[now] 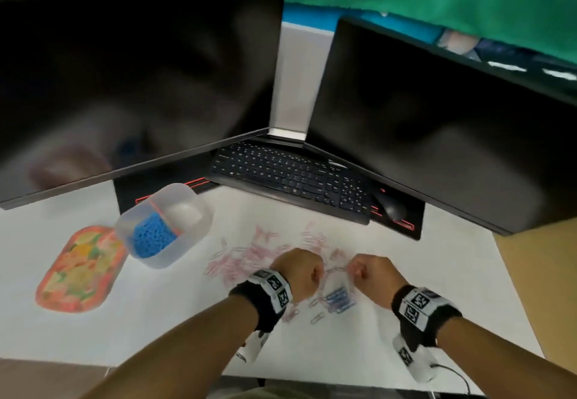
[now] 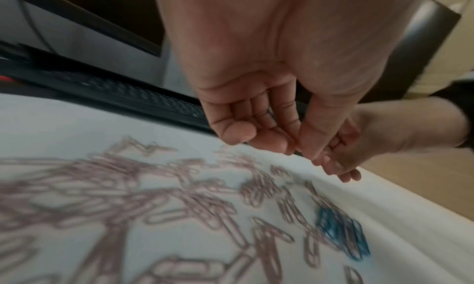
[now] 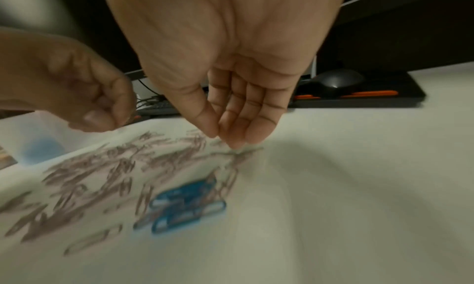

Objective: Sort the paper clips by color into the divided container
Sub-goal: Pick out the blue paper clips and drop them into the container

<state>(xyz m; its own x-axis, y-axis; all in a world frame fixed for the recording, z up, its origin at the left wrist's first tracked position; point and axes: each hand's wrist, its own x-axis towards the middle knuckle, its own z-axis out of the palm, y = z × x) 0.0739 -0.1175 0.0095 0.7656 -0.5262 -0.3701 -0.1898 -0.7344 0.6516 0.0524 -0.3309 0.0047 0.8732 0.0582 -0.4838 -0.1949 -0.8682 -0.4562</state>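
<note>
Pink paper clips (image 1: 249,258) (image 2: 153,197) (image 3: 115,166) lie scattered on the white table. A small bunch of blue clips (image 1: 338,300) (image 2: 343,235) (image 3: 184,207) sits between my wrists. The clear divided container (image 1: 187,191) stands at the left, with blue clips (image 1: 153,236) in its near compartment. My left hand (image 1: 315,273) (image 2: 295,148) hovers over the pile, fingers curled, thumb against the fingertips, and no clip shows in it. My right hand (image 1: 356,272) (image 3: 220,138) has thumb and fingertips together, touching the pink clips. Blur hides whether it pinches one.
A black keyboard (image 1: 290,176) and mouse (image 1: 390,208) lie behind the clips, under two dark monitors (image 1: 140,86). A colourful oval tray (image 1: 81,267) lies left of the container. The table's right edge (image 1: 512,273) borders tan flooring.
</note>
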